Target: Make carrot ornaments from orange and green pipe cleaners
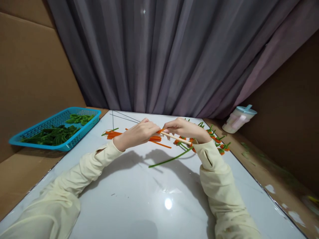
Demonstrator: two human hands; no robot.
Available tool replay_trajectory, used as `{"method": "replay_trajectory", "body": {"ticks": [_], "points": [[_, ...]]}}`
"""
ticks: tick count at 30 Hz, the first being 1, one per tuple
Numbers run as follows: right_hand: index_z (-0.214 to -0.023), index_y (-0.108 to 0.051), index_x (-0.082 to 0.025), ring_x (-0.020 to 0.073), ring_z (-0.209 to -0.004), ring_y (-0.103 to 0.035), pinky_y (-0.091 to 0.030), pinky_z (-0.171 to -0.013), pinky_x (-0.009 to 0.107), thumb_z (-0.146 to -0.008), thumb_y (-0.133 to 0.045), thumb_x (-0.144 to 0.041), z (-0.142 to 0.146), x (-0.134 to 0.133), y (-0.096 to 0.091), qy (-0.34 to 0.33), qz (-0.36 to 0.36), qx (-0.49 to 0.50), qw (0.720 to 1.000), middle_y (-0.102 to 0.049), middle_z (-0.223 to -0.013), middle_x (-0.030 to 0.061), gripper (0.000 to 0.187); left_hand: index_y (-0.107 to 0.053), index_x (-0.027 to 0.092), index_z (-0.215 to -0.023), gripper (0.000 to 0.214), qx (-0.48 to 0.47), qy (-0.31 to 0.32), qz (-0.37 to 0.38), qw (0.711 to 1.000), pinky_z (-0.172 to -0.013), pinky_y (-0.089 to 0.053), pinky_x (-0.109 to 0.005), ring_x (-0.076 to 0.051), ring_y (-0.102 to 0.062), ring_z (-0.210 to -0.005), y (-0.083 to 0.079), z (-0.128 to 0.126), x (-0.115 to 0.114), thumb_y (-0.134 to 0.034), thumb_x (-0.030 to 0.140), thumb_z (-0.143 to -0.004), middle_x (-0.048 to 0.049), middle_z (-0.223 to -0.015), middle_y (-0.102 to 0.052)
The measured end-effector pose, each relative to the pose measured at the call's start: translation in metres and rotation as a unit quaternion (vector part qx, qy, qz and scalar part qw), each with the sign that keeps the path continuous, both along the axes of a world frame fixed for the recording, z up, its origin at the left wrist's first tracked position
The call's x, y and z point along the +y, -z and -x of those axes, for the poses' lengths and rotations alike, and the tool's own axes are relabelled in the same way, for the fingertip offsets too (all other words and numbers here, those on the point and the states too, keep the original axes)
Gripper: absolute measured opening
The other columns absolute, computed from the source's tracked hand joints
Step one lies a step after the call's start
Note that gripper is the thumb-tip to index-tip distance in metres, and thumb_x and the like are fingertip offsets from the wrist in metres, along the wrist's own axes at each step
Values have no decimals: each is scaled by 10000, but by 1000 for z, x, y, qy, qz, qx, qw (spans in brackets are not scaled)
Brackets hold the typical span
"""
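Observation:
My left hand (138, 133) and my right hand (185, 129) meet above the middle of the white table (139, 196). Both are closed. My right hand grips a thin wooden stick (177, 138) that slants down toward my wrist. At the stick's upper end sits a short orange strip (160, 130), pinched by my left fingers. A long green strip (170, 160) trails from under my right wrist onto the table. A pile of loose orange strips (113, 134) lies behind my left hand.
A blue mesh tray (74, 141) holding green strips stands at the left on cardboard. Several small orange-and-green finished pieces (220, 141) lie at the right. A pale lidded cup (239, 118) stands at the far right. Thin dark wires (124, 115) rest by the grey curtain.

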State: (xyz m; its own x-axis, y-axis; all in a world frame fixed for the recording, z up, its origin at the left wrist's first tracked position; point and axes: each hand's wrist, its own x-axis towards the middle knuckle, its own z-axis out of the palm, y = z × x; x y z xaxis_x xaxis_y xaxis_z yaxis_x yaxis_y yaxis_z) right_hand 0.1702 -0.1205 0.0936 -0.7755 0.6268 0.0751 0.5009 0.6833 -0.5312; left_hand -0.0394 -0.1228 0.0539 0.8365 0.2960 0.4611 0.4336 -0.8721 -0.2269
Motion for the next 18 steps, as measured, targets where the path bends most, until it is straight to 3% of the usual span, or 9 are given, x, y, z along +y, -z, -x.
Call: {"method": "replay_trajectory", "body": {"ticks": [2,4,6,8,11,14,18], "points": [[-739,-576,-118,81,-531,-451,-333,-549,195,-889,-402,-234,7,2,7,11,23,26,999,-553,-591,-12,257,-474,131,-1061,252,-83,-14,29,996,-739,-389,-276,-150,-551,-759,3,-1,-1,-262,218,-956,-71,-870,-619],[-778,-564,-119,88,-524,-459,-344,-564,198,-920,-349,-228,19,3,17,37,0,49,998,-516,-544,-21,280,-433,147,-1150,255,-160,-40,50,985,-762,-407,-272,-154,-567,-848,7,-2,1,-287,196,-947,-81,-969,-623],[-841,-554,-121,95,-534,-474,-337,-564,200,-937,-313,-198,31,2,27,84,-64,42,994,-509,-551,-16,270,-470,165,-1103,227,-209,-72,61,973,-774,-413,-267,-156,-575,-880,10,-1,5,-318,188,-936,-72,-986,-626],[-877,-552,-123,109,-558,-493,-312,-546,212,-947,-329,-223,40,-2,32,145,-149,-28,978,-559,-635,24,254,-514,171,-1010,190,-231,-106,73,964,-757,-414,-257,-157,-585,-847,12,0,11,-345,193,-927,-59,-939,-633],[-928,-553,-130,140,-581,-532,-284,-530,235,-951,-332,-264,45,-11,33,188,-228,-168,941,-603,-711,73,259,-537,167,-907,174,-224,-144,95,959,-680,-405,-245,-159,-586,-754,12,3,20,-369,208,-919,-46,-831,-627],[-942,-568,-138,168,-602,-569,-276,-525,246,-908,-359,-163,43,-19,28,179,-250,-261,915,-618,-707,82,213,-538,159,-835,188,-181,-161,122,962,-604,-376,-239,-156,-564,-661,13,4,26,-373,205,-913,-35,-728,-599],[-949,-597,-140,185,-615,-586,-255,-514,254,-813,-406,-63,37,-26,16,178,-266,-303,898,-628,-698,89,246,-531,149,-837,191,-89,-118,173,974,-610,-376,-238,-154,-568,-680,15,5,24,-349,132,-894,-41,-754,-603]]}}
